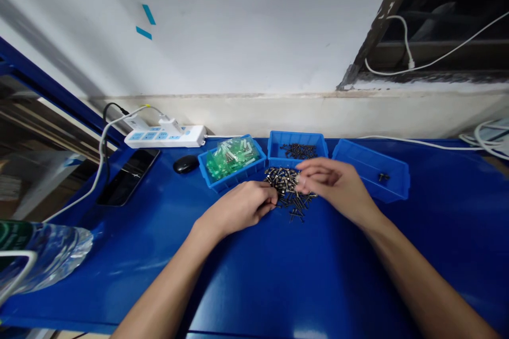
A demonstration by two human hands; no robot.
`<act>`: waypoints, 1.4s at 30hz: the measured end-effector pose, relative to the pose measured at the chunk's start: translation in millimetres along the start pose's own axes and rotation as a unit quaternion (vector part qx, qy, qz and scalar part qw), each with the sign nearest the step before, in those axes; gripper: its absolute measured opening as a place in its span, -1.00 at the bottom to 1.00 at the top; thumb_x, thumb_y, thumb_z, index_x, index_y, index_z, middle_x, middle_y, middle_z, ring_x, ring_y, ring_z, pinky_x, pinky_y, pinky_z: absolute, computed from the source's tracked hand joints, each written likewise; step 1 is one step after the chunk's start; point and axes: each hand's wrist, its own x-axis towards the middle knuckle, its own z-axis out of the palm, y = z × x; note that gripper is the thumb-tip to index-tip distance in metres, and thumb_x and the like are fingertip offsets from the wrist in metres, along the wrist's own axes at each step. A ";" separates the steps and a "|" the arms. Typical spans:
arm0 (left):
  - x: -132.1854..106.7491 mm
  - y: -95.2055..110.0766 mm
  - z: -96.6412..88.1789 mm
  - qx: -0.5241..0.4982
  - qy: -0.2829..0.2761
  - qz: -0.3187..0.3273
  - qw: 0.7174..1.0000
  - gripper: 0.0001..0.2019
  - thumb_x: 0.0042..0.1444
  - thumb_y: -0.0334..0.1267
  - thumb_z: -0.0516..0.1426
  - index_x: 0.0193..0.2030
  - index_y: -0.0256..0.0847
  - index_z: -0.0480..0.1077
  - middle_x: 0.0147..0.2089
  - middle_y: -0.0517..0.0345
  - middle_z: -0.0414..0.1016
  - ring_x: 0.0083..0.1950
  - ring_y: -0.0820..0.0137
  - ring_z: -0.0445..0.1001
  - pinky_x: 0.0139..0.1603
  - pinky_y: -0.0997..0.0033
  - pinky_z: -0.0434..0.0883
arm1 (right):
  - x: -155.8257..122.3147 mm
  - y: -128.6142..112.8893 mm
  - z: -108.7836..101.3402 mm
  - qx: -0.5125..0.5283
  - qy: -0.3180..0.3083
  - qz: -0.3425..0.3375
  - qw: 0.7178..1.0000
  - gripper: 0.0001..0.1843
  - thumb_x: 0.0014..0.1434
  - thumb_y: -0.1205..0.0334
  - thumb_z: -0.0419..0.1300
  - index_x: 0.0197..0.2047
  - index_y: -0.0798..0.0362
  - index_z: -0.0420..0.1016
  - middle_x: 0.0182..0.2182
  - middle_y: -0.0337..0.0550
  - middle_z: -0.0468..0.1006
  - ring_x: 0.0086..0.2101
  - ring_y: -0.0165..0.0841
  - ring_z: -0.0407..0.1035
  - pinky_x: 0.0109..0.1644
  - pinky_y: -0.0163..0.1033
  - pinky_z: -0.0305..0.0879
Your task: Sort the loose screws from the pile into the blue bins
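A loose pile of dark metal screws (287,183) lies on the blue table, with a few strays along its front edge. At the pile's left side is my left hand (250,204), closed, its curled fingertips down by the screws; whatever is in them is hidden. Over the right side of the pile hovers my right hand (332,183), slightly blurred, thumb and fingers pinched together. I cannot make out what they hold. Behind the pile, a blue bin (297,136) contains more dark screws (300,151). The right-hand blue bin (353,161) has a few dark screws (383,177) in it.
A third blue bin (222,184) holds green and clear plastic bags (233,156) of small parts. To the left are a black mouse (186,164), a phone (129,177), a power strip (191,136) with cables, and a large water bottle (59,254). The wall (254,116) stands behind.
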 end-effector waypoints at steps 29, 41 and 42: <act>2.1 2.4 3.4 0.009 0.025 0.001 1.000 -0.91 0.24 -0.46 0.23 -0.15 -0.27 0.52 -0.15 0.05 0.58 -0.16 0.30 0.58 -0.13 0.36 0.47 | -2.2 29.9 5.7 0.070 0.093 -0.064 0.991 -0.42 0.11 0.11 0.44 0.21 -0.14 0.54 0.15 -0.04 0.61 0.06 -0.12 0.58 0.17 0.06 0.53; 2.1 5.8 5.0 0.046 0.024 -0.008 0.999 -0.90 0.33 -0.44 0.15 -0.08 -0.27 0.48 -0.08 0.02 0.53 -0.14 0.30 0.55 -0.13 0.33 0.46 | -5.0 26.4 4.5 0.078 0.075 -0.055 0.993 -0.59 0.15 0.16 0.43 0.08 -0.14 0.60 -0.06 -0.13 0.71 -0.20 -0.26 0.64 -0.02 -0.09 0.57; 2.5 5.5 5.6 0.053 0.018 -0.008 0.998 -0.89 0.34 -0.44 0.13 -0.11 -0.26 0.48 -0.09 0.02 0.53 -0.14 0.30 0.56 -0.14 0.33 0.46 | -4.9 26.6 4.2 0.080 0.073 -0.056 0.993 -0.59 0.15 0.17 0.43 0.08 -0.15 0.60 -0.07 -0.13 0.71 -0.22 -0.28 0.64 -0.04 -0.11 0.57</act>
